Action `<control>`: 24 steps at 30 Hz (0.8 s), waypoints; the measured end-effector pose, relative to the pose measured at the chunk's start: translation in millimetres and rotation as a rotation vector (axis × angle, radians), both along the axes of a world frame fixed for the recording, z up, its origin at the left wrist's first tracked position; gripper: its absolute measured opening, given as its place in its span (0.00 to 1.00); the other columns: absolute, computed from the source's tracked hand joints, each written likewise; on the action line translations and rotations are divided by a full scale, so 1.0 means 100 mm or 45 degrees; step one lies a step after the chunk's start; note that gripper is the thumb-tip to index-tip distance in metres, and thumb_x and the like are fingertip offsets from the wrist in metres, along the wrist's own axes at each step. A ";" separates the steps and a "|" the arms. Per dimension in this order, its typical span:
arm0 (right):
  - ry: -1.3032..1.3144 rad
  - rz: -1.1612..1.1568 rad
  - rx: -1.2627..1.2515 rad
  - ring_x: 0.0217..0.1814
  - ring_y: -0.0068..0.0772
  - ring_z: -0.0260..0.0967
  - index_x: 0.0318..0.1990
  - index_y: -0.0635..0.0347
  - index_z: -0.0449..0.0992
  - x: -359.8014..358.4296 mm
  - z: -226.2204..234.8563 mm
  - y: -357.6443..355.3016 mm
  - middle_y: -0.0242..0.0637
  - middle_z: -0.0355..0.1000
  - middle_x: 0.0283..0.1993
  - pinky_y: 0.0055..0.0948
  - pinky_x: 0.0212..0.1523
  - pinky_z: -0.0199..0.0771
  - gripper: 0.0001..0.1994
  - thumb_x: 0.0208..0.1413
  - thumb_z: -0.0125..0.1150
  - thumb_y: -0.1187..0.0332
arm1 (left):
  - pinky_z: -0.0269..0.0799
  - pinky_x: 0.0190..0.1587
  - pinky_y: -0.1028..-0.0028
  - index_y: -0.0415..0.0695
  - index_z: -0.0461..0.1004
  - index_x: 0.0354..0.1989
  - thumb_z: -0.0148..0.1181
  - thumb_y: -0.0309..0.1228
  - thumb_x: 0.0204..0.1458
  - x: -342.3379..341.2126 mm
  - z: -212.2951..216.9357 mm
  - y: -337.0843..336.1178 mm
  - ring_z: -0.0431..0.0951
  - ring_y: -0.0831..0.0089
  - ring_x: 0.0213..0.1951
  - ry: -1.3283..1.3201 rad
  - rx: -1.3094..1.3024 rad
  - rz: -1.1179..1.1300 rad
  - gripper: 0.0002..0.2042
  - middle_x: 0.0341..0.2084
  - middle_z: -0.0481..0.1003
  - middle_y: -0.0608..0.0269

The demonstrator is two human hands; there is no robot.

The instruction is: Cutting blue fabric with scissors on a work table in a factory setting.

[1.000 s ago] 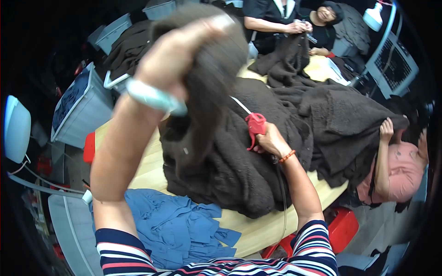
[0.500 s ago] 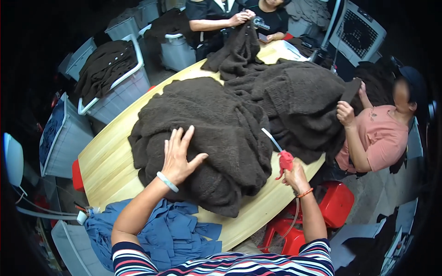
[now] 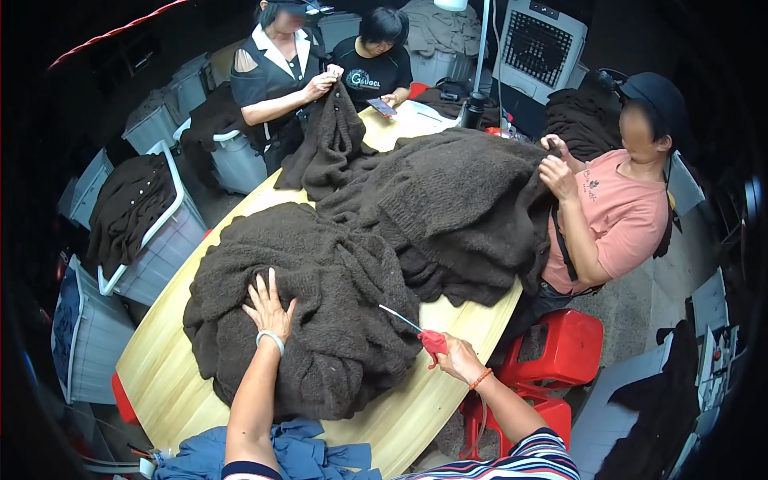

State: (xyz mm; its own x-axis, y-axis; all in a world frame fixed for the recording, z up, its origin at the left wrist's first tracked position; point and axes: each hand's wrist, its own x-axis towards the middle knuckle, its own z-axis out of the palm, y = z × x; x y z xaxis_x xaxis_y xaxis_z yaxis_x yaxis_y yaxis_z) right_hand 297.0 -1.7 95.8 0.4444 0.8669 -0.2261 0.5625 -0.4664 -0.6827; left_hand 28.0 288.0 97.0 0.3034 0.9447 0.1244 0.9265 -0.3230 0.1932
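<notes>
My left hand (image 3: 270,309), a pale bangle at its wrist, lies with fingers spread on a heap of dark brown knitted garments (image 3: 320,264). Closed round a red air blow gun (image 3: 433,342) is my right hand (image 3: 459,360), over the table's right edge. The gun's thin pale nozzle points up and left, over the near right side of the heap. A clear hose (image 3: 480,432) hangs down below that hand. Beyond the heap, another dark brown knit pile (image 3: 464,192) spreads across the table, and a person in a pink shirt (image 3: 620,212) holds its right end.
Blue cloth (image 3: 272,456) lies at the near end of the wooden table (image 3: 180,344). Red stools (image 3: 560,352) stand to the right. Bins (image 3: 172,240) of garments line the left. Two people (image 3: 288,76) are at the far end, one holding up dark knitwear, the other a phone (image 3: 382,107).
The view has shifted, showing more of the far end. My left hand has moved farther up the heap, whose near folds are rearranged. The blow gun is still in my right hand.
</notes>
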 end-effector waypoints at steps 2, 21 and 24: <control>-0.089 0.023 -0.060 0.38 0.56 0.74 0.43 0.60 0.73 0.01 -0.03 -0.04 0.56 0.74 0.30 0.44 0.41 0.73 0.13 0.52 0.56 0.65 | 0.42 0.59 0.33 0.60 0.37 0.70 0.59 0.45 0.50 0.02 -0.18 0.04 0.42 0.49 0.68 0.103 0.001 0.031 0.43 0.69 0.39 0.60; 0.700 0.150 -0.117 0.19 0.16 0.59 0.29 0.59 0.70 0.21 0.03 -0.56 0.24 0.63 0.21 0.20 0.20 0.59 0.08 0.57 0.55 0.66 | 0.62 0.58 0.60 0.43 0.66 0.56 0.63 0.35 0.46 -0.35 0.50 -0.50 0.65 0.49 0.56 -0.555 0.351 -0.182 0.27 0.54 0.66 0.45; 0.735 0.137 -0.132 0.17 0.15 0.56 0.29 0.60 0.71 0.07 0.31 -0.71 0.24 0.62 0.20 0.18 0.19 0.56 0.11 0.60 0.55 0.63 | 0.61 0.59 0.61 0.40 0.70 0.51 0.63 0.35 0.46 -0.52 0.68 -1.22 0.65 0.48 0.57 -0.805 0.272 -0.304 0.23 0.51 0.68 0.43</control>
State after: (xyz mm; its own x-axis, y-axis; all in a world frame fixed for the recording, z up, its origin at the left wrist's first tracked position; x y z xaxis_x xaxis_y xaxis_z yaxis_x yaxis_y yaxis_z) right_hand 303.7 -72.2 126.8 0.1354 0.8608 -0.4907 0.1618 -0.5078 -0.8462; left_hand -23.6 165.7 164.8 0.3076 0.7966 0.5205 0.5566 -0.5942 0.5806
